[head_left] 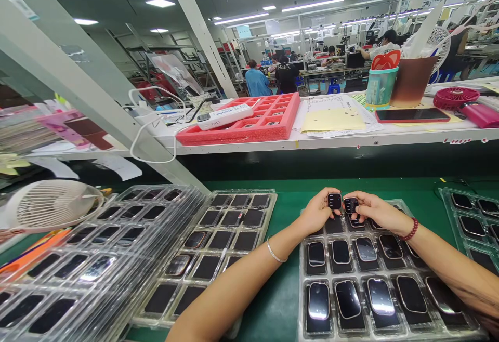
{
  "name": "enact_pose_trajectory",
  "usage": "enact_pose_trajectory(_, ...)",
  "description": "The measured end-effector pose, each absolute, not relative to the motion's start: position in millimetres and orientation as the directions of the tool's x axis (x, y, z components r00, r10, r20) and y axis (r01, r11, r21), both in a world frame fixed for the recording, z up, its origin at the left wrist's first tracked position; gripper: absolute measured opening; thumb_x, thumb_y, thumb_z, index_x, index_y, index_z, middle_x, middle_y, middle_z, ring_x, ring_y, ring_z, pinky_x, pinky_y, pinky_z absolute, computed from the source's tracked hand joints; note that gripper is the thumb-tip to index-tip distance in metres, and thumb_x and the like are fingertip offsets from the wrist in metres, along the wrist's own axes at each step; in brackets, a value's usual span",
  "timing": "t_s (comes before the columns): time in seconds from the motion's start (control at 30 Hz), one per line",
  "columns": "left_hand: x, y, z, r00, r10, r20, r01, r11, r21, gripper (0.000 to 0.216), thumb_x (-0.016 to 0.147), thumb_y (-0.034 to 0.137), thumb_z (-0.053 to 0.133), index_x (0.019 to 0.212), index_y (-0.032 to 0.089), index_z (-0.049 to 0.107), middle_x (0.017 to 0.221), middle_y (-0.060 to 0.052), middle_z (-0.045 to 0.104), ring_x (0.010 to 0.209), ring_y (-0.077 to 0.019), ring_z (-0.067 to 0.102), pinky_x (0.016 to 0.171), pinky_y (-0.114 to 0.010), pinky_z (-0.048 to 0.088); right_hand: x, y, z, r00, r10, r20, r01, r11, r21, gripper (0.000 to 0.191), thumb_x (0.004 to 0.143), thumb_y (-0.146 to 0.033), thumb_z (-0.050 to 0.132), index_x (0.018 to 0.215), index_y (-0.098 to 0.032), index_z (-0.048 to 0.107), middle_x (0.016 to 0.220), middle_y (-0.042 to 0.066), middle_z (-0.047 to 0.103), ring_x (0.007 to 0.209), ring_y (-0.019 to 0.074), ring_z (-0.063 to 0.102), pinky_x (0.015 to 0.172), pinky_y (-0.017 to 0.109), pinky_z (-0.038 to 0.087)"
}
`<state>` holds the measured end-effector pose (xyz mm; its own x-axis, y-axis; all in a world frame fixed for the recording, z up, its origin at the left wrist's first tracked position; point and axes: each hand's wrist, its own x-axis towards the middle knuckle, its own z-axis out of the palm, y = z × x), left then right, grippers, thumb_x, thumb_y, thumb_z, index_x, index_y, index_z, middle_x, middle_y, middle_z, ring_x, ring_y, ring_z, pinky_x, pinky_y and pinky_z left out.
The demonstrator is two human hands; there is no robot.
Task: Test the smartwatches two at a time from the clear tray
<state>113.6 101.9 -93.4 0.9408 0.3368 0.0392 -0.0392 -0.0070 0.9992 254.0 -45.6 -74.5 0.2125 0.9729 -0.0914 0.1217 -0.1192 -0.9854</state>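
Note:
My left hand [317, 211] is closed on a smartwatch [334, 201] whose dark screen shows a few lines of white text. Close beside it, my right hand [376, 211] grips a second smartwatch [351, 205], also lit with text. Both hands are above the far row of a clear plastic tray [300, 292]. In its pockets sit several smartwatches without straps, such as one watch [318, 301] at the near left corner. Another lit watch [356, 221] lies just under my right fingers. My right forearm hides part of the tray.
Left of my arm is a clear tray [268, 212] with watches in a few pockets, beside a tall stack of filled trays [156, 227]. A further tray [470, 220] lies at right. The shelf [241, 150] carries red foam [288, 118], a phone [413, 115] and cups; a white fan [54, 204] lies left.

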Motion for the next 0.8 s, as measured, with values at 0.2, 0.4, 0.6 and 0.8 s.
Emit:
enact_pose_trajectory(0.2,114,102,-95,0.941,0.336,0.043,-0.047,0.006,0.999,0.056,0.059,-0.004,0.039,0.11,0.018,0.048,0.087,-0.002,0.059,0.07,-0.0107,0.062,0.057,-0.019,0.044,254,-46,-75,0.212,0.973,-0.091,0.134,-0.121,-0.984,0.038,0.076,-0.017,0.049,0.114,-0.017,0.054,0.085,0.003,0.061,0.075,0.0143,0.06,0.062,0.026,0.049)
enact_pose_trajectory(0.4,111,100,-89,0.944,0.329,0.038,-0.046,0.018,0.999,0.056,0.063,-0.001,0.046,0.116,0.018,0.046,0.092,-0.003,0.058,0.072,-0.0115,0.062,0.061,-0.021,0.046,254,-46,-72,0.211,0.973,-0.099,0.136,-0.129,-0.982,0.036,0.079,-0.026,0.053,0.114,-0.017,0.054,0.082,0.004,0.062,0.074,0.0152,0.06,0.063,0.027,0.05)
enact_pose_trajectory(0.6,110,100,-85,0.938,0.344,0.029,-0.032,0.001,0.999,0.037,0.084,0.03,0.051,0.118,0.014,0.051,0.084,-0.005,0.061,0.071,-0.0151,0.064,0.059,-0.023,0.047,253,-46,-71,0.227,0.965,-0.132,0.071,-0.152,-0.986,0.046,0.081,-0.051,0.055,0.111,-0.016,0.055,0.081,0.005,0.061,0.071,0.015,0.061,0.063,0.028,0.05)
enact_pose_trajectory(0.8,112,102,-89,0.94,0.342,0.006,-0.01,0.01,1.0,0.032,0.086,0.036,0.05,0.105,0.013,0.058,0.081,-0.006,0.064,0.068,-0.0147,0.064,0.059,-0.023,0.047,252,-46,-71,0.245,0.964,-0.102,0.015,-0.109,-0.994,0.04,0.08,-0.052,0.058,0.099,-0.016,0.06,0.088,0.005,0.064,0.062,0.0124,0.059,0.058,0.028,0.049)
